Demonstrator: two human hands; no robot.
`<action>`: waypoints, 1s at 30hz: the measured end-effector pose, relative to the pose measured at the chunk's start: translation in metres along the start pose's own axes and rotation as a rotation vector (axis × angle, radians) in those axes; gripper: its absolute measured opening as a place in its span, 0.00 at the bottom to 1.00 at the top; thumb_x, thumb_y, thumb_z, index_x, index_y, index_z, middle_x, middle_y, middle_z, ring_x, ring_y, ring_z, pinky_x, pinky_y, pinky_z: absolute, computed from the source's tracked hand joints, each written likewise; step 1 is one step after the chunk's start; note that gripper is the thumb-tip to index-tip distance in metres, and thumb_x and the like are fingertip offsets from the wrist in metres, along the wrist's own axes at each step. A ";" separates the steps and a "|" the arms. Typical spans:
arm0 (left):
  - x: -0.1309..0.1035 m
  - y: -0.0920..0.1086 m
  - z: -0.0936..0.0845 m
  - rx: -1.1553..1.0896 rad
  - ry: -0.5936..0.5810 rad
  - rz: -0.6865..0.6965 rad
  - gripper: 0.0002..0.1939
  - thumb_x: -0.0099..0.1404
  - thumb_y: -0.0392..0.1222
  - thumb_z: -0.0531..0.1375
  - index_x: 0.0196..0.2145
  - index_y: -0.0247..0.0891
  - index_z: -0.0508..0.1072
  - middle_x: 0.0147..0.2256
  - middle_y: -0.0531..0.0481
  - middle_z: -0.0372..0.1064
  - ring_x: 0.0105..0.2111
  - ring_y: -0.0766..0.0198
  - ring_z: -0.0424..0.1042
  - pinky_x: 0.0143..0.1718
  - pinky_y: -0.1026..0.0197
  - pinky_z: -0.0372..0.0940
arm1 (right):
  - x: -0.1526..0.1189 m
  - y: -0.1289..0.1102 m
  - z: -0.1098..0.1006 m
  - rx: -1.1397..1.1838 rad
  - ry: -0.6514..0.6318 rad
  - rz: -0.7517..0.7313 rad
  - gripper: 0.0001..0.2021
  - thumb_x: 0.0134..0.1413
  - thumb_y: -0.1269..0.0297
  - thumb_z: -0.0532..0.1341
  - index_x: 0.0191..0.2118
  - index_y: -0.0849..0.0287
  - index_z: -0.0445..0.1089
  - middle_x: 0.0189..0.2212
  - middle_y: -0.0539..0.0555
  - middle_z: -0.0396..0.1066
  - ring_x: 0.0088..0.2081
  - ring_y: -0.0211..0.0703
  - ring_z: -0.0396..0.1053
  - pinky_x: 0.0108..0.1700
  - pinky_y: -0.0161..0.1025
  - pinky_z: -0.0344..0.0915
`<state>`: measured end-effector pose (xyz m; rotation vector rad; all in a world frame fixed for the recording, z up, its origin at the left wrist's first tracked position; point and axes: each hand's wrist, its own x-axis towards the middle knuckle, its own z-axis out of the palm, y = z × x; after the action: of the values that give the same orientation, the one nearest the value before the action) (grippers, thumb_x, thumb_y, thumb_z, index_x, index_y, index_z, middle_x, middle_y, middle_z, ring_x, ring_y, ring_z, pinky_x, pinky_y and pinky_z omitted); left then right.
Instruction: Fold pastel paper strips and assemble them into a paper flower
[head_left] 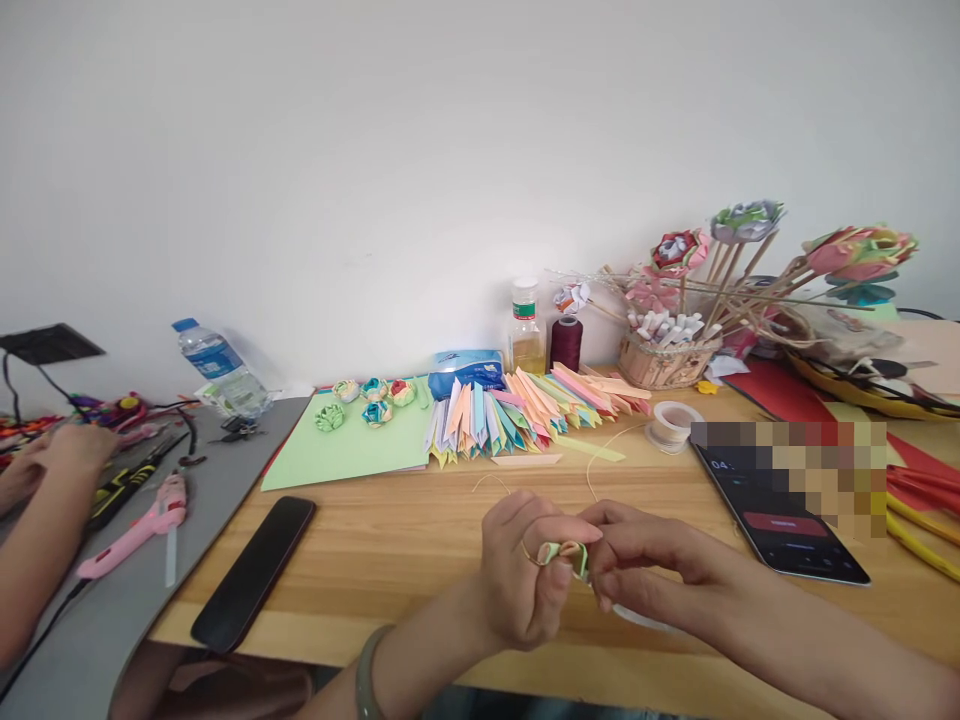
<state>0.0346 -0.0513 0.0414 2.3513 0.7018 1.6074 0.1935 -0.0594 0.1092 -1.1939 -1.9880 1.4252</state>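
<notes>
My left hand [525, 575], with a band on its wrist, is closed around a small folded paper flower [551, 552] in green and peach. Its thumb presses the paper from below. At the flower's right side my right hand [645, 565] has its fingertips pinched together; what lies between them is hidden. A thin cord [590, 465] curves from a spool [671, 425] down to behind my hands. Just beyond them lies a row of folded paper strips [487, 420] in many colours. Part of a white round thing [637, 618] shows below my right hand.
Small paper flowers [375, 390] rest on green sheets [322, 455]. A black phone [255, 570] lies left, another phone [787, 520] right. A basket [667, 362] of flowers stands behind. At far left are another person's hands [67, 455], a pink glue gun [146, 525] and a bottle [221, 365].
</notes>
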 end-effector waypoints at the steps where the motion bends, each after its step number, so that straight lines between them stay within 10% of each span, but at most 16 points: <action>1: 0.000 0.000 0.000 -0.010 -0.008 -0.009 0.13 0.63 0.39 0.42 0.38 0.38 0.64 0.25 0.48 0.65 0.23 0.64 0.61 0.26 0.60 0.56 | 0.000 0.000 0.000 -0.016 -0.005 -0.006 0.10 0.48 0.60 0.55 0.21 0.55 0.68 0.28 0.49 0.68 0.33 0.41 0.67 0.37 0.34 0.64; 30: -0.006 0.006 0.004 -0.171 0.069 -0.187 0.14 0.66 0.43 0.41 0.38 0.39 0.64 0.26 0.49 0.65 0.28 0.63 0.61 0.31 0.58 0.56 | 0.004 -0.009 0.000 -0.008 -0.011 0.039 0.12 0.50 0.60 0.54 0.22 0.56 0.68 0.29 0.50 0.68 0.35 0.42 0.67 0.39 0.36 0.63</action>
<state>0.0382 -0.0588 0.0377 2.0557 0.7418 1.6049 0.1874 -0.0574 0.1170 -1.2373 -1.9896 1.4467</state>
